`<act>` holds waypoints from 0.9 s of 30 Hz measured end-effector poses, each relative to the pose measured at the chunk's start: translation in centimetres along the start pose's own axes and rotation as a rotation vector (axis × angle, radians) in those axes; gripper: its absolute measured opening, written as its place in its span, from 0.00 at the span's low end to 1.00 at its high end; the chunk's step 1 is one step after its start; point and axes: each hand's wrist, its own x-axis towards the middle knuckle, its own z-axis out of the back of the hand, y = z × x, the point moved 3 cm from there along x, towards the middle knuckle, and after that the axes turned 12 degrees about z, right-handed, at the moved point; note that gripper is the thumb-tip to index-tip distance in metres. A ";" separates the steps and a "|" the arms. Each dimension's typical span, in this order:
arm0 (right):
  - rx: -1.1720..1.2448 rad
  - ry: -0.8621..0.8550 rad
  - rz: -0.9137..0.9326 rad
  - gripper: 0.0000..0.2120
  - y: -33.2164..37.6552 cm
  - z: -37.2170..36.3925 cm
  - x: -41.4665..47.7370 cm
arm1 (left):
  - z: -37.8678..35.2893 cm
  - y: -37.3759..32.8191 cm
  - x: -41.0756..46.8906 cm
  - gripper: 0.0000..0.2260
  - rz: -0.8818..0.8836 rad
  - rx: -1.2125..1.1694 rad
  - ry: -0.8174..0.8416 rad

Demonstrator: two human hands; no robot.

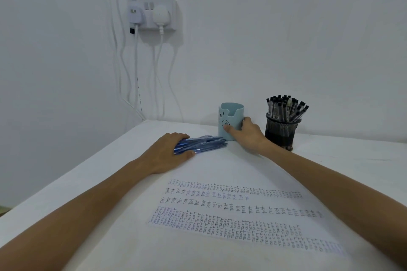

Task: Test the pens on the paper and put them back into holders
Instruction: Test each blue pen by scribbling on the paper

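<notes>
Left hand (167,152) grip clamped on bundle of blue pens (201,144) lying flat on table (341,160); right hand (248,133) grip wrapped round light-blue holder (231,121), just beyond pen tips; judged step: returning pens; better steady holder upright, lift bundle, square tips, lower gently; holder looked empty, bear face printed; black mesh holder (282,130) stood full beside right grip; paper (242,211) near wrists, covered in test writing.

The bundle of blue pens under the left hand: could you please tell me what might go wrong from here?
1. The bundle of blue plastic pens lies loose under the left hand; some could roll away.
2. The right hand grips the light blue bear-face cup holder low down; it could tip.
</notes>
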 end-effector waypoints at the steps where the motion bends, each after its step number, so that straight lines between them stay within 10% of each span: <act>1: -0.032 0.015 -0.010 0.29 -0.1 -0.3 -0.6 | 0.0 0.0 0.1 0.35 0.002 -0.002 0.002; 19: -0.417 0.161 0.232 0.33 0.4 1.4 -9.0 | 0.2 -0.1 -1.9 0.26 -0.042 0.137 0.139; 27: -0.521 0.098 0.445 0.18 1.6 1.6 -9.4 | 2.0 -0.5 -1.8 0.20 -0.025 0.036 0.054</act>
